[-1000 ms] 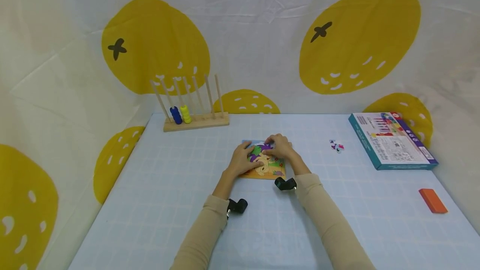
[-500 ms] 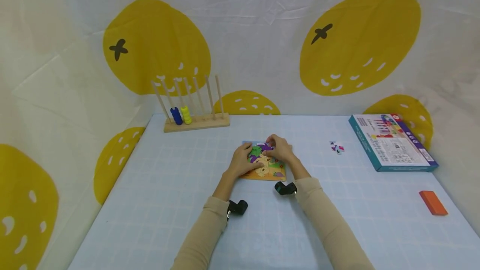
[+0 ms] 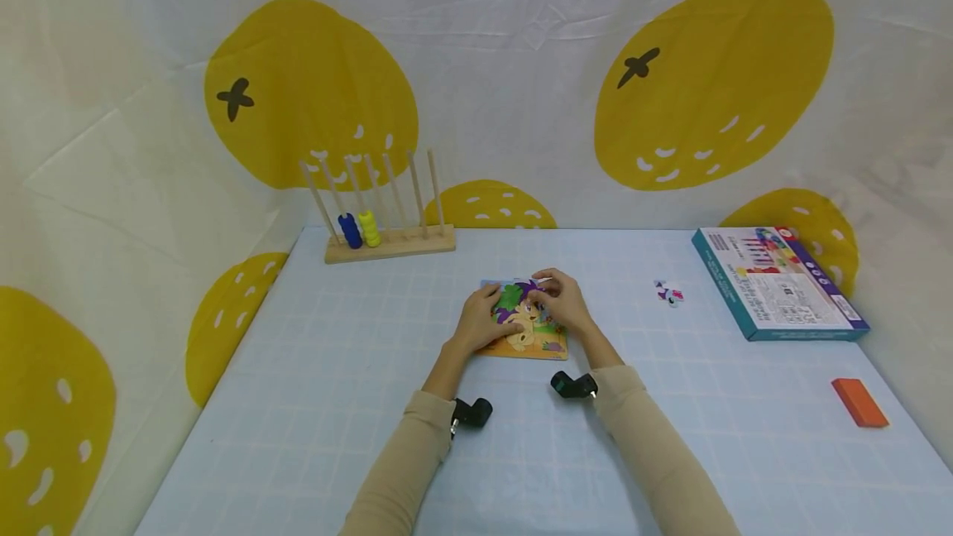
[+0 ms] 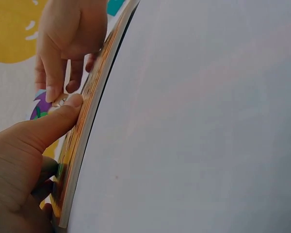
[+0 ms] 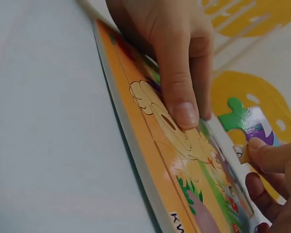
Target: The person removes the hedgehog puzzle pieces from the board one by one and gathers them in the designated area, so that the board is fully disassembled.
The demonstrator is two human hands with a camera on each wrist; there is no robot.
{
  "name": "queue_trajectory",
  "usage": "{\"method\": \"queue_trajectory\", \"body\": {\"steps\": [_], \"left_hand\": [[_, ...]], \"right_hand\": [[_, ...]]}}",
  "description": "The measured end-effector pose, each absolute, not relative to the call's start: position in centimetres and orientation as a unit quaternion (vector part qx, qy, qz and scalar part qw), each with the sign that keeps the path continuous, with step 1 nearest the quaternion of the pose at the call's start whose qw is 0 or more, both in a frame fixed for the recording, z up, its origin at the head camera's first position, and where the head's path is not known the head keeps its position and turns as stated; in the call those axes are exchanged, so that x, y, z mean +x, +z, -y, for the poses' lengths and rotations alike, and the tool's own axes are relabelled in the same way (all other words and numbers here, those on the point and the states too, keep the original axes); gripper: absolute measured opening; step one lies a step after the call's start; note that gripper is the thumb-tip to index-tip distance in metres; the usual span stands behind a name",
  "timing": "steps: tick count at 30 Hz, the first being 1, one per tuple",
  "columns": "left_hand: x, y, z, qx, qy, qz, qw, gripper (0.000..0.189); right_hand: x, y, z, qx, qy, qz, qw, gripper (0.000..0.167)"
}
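Note:
A jigsaw puzzle board (image 3: 521, 349) with an orange lower border lies on the table between the two hands. My left hand (image 3: 475, 321) rests on its left part, the thumb pressing on the picture in the right wrist view. At the board's far right part, my right hand (image 3: 563, 303) pinches a green and purple puzzle piece (image 5: 254, 121) between thumb and fingers. That piece stands raised and tilted above the board in the right wrist view. The fingers hide part of the picture. To the right of the board lies another loose puzzle piece (image 3: 668, 294).
A wooden peg stand (image 3: 402, 242) with blue and yellow beads is at the back left. At the back right lies a flat teal-edged box (image 3: 789, 284), with an orange block (image 3: 859, 402) nearer the right table edge. Black wrist cameras sit on both wrists.
My right hand has shifted slightly to the right and towards me, with more of the purple picture showing beside its fingers. The left hand stays in place on the board.

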State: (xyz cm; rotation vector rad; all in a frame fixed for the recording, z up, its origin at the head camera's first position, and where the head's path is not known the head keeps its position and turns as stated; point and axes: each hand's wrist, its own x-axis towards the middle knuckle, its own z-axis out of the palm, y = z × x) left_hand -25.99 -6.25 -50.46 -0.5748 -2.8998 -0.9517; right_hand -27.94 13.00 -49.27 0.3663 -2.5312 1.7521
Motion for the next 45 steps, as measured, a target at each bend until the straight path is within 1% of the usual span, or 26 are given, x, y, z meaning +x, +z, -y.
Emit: {"method": "queue_trajectory", "body": {"steps": [7,10,14,19,23,27,32,37,45], "left_hand": [[-26.0,-50.5,6.2,-0.19,-0.313,0.931,0.02,0.084],[-25.9,-50.4,6.2,-0.191,-0.315,0.929,0.021,0.084],[-25.8,-50.3,6.3,-0.185,-0.312,0.932,0.017,0.084],[-25.8,-50.1,6.3,-0.172,-0.317,0.933,0.01,0.084],[-25.7,-50.0,6.3,-0.172,-0.314,0.934,0.005,0.084],[-25.7,-50.1,6.3,-0.175,-0.308,0.935,0.008,0.084],[-25.7,-50.3,6.3,-0.174,-0.31,0.935,0.004,0.084],[-25.8,-50.5,6.3,-0.172,-0.31,0.935,-0.001,0.084],[-25.9,-50.5,6.3,-0.171,-0.318,0.932,0.006,0.085]], "right_hand": [[-27.6,-48.8,-15.3,0.067,0.565,0.821,0.038,0.033],[-27.5,-48.7,-17.5,0.051,0.551,0.831,0.053,0.036],[-27.4,-48.5,-20.6,0.017,0.557,0.827,0.073,0.036],[-27.0,-48.4,-24.1,-0.049,0.571,0.816,0.077,0.038],[-26.4,-48.2,-25.8,-0.117,0.57,0.809,0.083,0.036],[-25.9,-47.9,-26.4,-0.17,0.574,0.797,0.079,0.035],[-25.8,-48.0,-26.5,-0.204,0.565,0.797,0.069,0.04],[-26.0,-48.5,-26.1,-0.205,0.531,0.819,0.067,0.044],[-26.5,-48.6,-26.1,-0.194,0.502,0.841,0.059,0.043]]}}
